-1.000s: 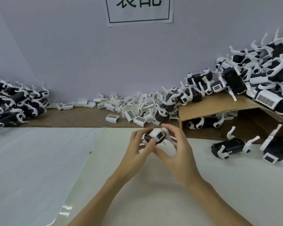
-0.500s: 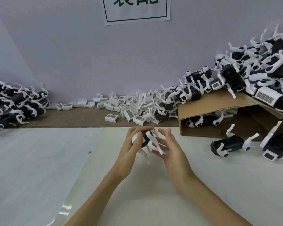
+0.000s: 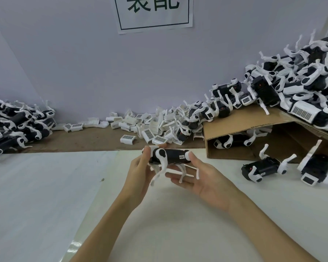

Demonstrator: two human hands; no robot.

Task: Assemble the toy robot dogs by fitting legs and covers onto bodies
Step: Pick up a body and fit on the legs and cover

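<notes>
A black toy dog [image 3: 171, 156] with white legs hangs level above the white table, its legs pointing down. My left hand [image 3: 140, 171] grips its left end, fingers curled round the white end piece. My right hand [image 3: 203, 178] lies palm up under the right end, fingers straight beneath the legs and the thumb touching the white hip at the right. White covers [image 3: 151, 129] lie heaped along the brown strip behind.
A cardboard box [image 3: 254, 127] lies on its side at right, with many toy dogs [image 3: 301, 87] piled on it. Two more dogs [image 3: 263, 167] rest on the table in front of it. Another dog pile [image 3: 13, 125] sits at far left.
The dog has been turned from end-on to lying level and sideways between my hands. My right hand has opened and moved under it.
</notes>
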